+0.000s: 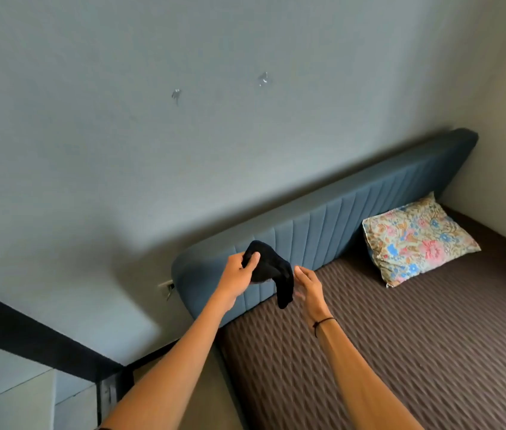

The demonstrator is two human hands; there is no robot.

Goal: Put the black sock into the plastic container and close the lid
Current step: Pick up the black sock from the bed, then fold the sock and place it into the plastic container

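The black sock [272, 270] hangs in the air in front of the blue headboard, its toe end drooping down. My left hand [239, 279] grips its upper end with thumb and fingers. Just to the right of the hanging part is my right hand [309, 288], fingers apart and close to the fabric, though contact is unclear. A thin black band circles my right wrist. No plastic container shows anywhere in this view.
A bed with a brown quilted cover [400, 336] fills the lower right. A flowered pillow [416, 240] leans near the blue padded headboard [354, 209]. A wall socket [166, 287] sits left of the headboard. Pale cabinet tops [12, 392] lie at the lower left.
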